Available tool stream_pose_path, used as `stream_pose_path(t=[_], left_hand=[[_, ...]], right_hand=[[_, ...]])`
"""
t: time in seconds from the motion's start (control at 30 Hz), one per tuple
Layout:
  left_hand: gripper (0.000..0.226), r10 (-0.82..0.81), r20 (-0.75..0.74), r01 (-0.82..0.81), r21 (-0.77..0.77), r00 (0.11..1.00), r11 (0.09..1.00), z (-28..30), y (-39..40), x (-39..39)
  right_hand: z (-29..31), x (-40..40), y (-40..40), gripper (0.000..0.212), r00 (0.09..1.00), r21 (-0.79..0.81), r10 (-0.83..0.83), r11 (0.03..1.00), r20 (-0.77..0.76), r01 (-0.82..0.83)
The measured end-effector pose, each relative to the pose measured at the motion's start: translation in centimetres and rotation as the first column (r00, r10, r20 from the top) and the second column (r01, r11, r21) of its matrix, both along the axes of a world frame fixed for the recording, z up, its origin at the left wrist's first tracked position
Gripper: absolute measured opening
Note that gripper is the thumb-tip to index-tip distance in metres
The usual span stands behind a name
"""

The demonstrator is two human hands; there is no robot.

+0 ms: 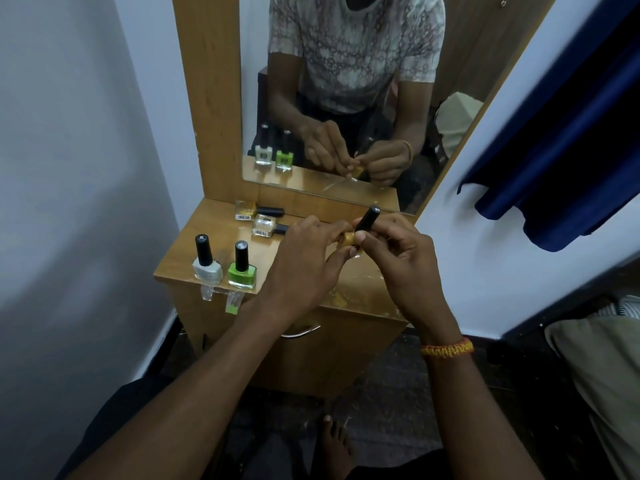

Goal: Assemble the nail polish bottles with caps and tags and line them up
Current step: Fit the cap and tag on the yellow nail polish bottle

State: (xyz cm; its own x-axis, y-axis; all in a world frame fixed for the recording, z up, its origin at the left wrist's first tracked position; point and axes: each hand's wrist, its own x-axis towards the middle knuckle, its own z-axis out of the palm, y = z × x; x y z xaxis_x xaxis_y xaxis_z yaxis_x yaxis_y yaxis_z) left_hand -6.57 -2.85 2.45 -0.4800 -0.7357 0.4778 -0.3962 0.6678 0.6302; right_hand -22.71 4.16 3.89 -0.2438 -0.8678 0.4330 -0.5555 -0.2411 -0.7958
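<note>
Gold bottle (347, 238) – small, gold-coloured body with a long black cap (368, 218), held in the air above the middle of the desk (180, 258), toward its back edge. Long axis is tilted: cap points up and away to the right, toward the mirror (346, 98); the body sits low between the two hands and is mostly hidden.

Left hand (304, 261): grip closed on the gold bottle's body, fingers curled over it, thumb reaching under. Right hand (398, 258): thumb and fingers pinch the gold bottle at the base of the cap. A woven orange-yellow band (446, 348) sits on the right wrist.

At the front-left corner of the desk two capped bottles stand upright side by side, close together – pale grey bottle (207, 268) on the left, green bottle (241, 271) on the right, both with black caps pointing straight up. Clear tags (221, 295) hang over the front edge below them.

Near the back-left, two more bottles lie on their sides, caps pointing right: a yellowish one (246, 210) closest to the mirror, a clear one (265, 226) just in front of it. Both show barcode labels.
</note>
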Motion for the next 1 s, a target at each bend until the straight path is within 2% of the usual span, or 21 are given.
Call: stream_pose_path(t=[0.2, 0.27, 0.37, 0.47, 0.67, 0.77, 0.83, 0.93, 1.0], left_hand=[[0.023, 0.085, 0.037, -0.083, -0.042, 0.996, 0.996, -0.1, 0.4, 0.0], [0.027, 0.062, 0.050, -0.061, -0.020, 0.997, 0.998, -0.1, 0.6, 0.0], [0.031, 0.028, 0.065, -0.028, 0.013, 0.998, 1.000, 0.1, 0.9, 0.0], [0.031, 0.014, 0.088, -0.017, 0.026, 0.996, 1.000, 0.3, 0.9, 0.1], [0.031, 0.020, 0.046, -0.019, -0.009, 0.999, 1.000, 0.4, 1.0, 0.1], [0.037, 0.048, 0.021, -0.048, -0.025, 0.999, 0.999, 0.4, 1.0, 0.0], [0.038, 0.058, 0.024, -0.058, -0.016, 0.998, 0.998, 0.2, 1.0, 0.0], [0.035, 0.052, 0.040, -0.052, 0.000, 0.998, 0.999, 0.1, 0.9, 0.1], [0.032, 0.041, 0.058, -0.041, -0.004, 0.997, 0.999, 0.2, 1.0, 0.1]], right_hand=[[-0.2, 1.6, -0.3, 0.012, 0.983, -0.039, -0.168, 0.984, 0.072, 0.171], [0.4, 1.4, 0.0, 0.014, 0.985, 0.033, -0.123, 0.992, 0.120, 0.119], [1.5, 0.0, 0.9, 0.037, 0.990, 0.117, 0.011, 0.993, 0.137, -0.027], [1.7, -0.7, 1.2, 0.020, 0.998, 0.087, 0.059, 0.994, 0.037, -0.062], [0.9, -0.3, 0.5, 0.015, 0.973, -0.099, -0.138, 0.988, -0.186, 0.121], [0.7, 1.2, 0.1, 0.014, 0.942, -0.207, -0.260, 0.954, -0.214, 0.216], [0.3, 2.1, -0.2, 0.015, 0.933, -0.223, -0.303, 0.940, -0.193, 0.259], [0.4, 1.5, -0.2, 0.015, 0.971, -0.116, -0.216, 0.972, -0.100, 0.204], [0.7, 0.3, 0.1, 0.016, 0.998, 0.022, -0.035, 0.999, -0.046, 0.036]])
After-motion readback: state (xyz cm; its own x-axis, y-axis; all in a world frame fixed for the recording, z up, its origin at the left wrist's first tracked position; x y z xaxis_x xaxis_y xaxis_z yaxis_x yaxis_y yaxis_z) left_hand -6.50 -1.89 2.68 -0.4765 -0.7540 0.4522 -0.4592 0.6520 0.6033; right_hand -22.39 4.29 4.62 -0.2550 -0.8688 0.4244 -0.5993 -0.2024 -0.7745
